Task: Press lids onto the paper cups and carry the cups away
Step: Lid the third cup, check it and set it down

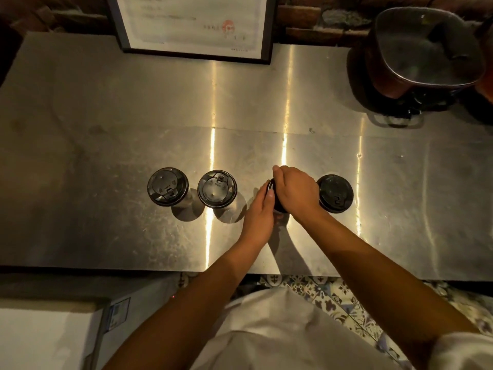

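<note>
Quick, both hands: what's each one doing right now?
Left hand: grips the side of the third cup's lid.
Right hand: curled over the same lid, pressing down.

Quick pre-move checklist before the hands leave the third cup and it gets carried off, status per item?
1. Lid under the hands: the third cup's lid is mostly covered by the right hand and left hand. Seated all round: cannot tell.
2. Far-left cup: black lid on, looks level: ok.
3. Second cup: black lid on, looks level: ok.
4. Rightmost cup: lid on top: ok; fully snapped down: cannot tell.
5. Spacing: gaps show between all four cups, none touching: ok.
6. Steel counter around the cups: no spills visible: ok.
</note>
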Tool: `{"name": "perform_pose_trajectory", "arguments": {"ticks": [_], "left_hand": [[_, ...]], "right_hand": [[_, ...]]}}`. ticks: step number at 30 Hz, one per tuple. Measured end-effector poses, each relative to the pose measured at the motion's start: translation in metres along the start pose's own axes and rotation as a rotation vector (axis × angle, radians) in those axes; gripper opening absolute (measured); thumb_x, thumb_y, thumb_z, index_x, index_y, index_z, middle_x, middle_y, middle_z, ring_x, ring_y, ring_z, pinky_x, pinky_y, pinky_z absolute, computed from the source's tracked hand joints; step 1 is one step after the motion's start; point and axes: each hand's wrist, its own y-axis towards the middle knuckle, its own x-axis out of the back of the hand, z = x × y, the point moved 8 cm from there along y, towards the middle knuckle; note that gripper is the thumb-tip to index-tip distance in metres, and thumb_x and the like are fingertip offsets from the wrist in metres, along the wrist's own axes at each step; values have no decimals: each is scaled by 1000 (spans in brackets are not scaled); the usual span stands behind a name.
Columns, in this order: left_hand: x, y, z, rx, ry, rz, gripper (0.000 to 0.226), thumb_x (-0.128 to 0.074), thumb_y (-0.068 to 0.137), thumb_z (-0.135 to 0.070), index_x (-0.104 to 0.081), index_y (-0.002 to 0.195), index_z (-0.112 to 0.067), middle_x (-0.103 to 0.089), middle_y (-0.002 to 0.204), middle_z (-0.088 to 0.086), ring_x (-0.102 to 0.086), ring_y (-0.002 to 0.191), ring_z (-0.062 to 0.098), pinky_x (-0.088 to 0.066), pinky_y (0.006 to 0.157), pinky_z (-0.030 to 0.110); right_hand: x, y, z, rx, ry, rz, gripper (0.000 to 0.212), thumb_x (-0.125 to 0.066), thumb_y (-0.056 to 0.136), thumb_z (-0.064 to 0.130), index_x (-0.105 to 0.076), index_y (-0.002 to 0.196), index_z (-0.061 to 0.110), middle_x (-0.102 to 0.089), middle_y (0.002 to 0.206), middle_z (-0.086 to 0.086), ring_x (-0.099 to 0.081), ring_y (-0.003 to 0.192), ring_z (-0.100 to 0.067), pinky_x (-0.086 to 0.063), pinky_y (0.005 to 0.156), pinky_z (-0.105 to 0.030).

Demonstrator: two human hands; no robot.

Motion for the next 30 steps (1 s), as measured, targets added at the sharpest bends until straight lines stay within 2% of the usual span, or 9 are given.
{"name": "perform_pose_trajectory", "arguments": {"ticks": [5,9,12,16,17,21,24,27,30], "left_hand": [[-1,-2,13,-15,-54,-3,45,-34,111,-41,-41,155,-30,-61,142,6,-63,128,27,-53,106,49],[-1,4,19,6,-95,55,47,-32,111,-40,-39,156,-26,-61,142,12,-64,125,29,-58,100,41],[0,9,18,-3,-96,67,45,-30,113,-36,-39,156,-25,-61,141,13,-67,121,28,-61,88,29],[-1,8,17,5,-103,68,45,-30,113,-35,-39,156,-24,-60,143,10,-63,127,26,-57,101,42],[-4,4,16,-4,-102,78,46,-30,113,-36,-40,156,-24,-60,144,8,-62,128,23,-56,103,42],[1,7,15,-25,-79,17,45,-30,113,-37,-43,154,-26,-60,144,2,-60,126,9,-54,93,15],[4,5,16,-7,-104,-23,42,-31,113,-37,-44,152,-28,-59,144,3,-59,129,14,-55,101,28],[2,4,15,-4,-134,-23,42,-32,112,-38,-46,150,-28,-60,144,4,-59,131,18,-53,106,37],[2,2,16,12,-144,-44,42,-32,112,-38,-49,150,-26,-63,141,3,-61,130,16,-52,108,39]], "right_hand": [[-7,-6,1,-8,-49,12,48,-30,112,39,-55,79,16,-57,74,-1,-60,71,-28,-36,63,-34],[0,-9,4,-11,-5,29,51,-31,113,35,-63,85,7,-68,82,-11,-64,77,-32,-50,71,-42],[6,-10,11,31,-21,34,49,-32,114,31,-60,85,3,-67,82,-16,-63,76,-36,-51,73,-46],[1,-8,13,93,-157,41,44,-32,114,28,-59,88,5,-65,80,-14,-62,72,-33,-51,67,-43],[4,-11,10,92,-183,3,43,-33,113,27,-59,88,5,-65,79,-13,-62,70,-33,-49,63,-41],[4,-9,14,154,-166,-126,32,-47,103,16,-61,79,1,-62,65,-18,-57,53,-37,-52,50,-40],[-3,-9,15,155,-157,-68,21,-60,99,8,-62,80,-1,-62,66,-20,-59,53,-39,-55,49,-45],[3,-9,17,206,-98,-127,20,-64,96,5,-63,78,-3,-62,63,-22,-60,50,-40,-52,46,-41],[1,-7,8,126,17,-117,37,-50,108,28,-68,87,3,-67,78,-17,-64,69,-36,-47,60,-38]]}}
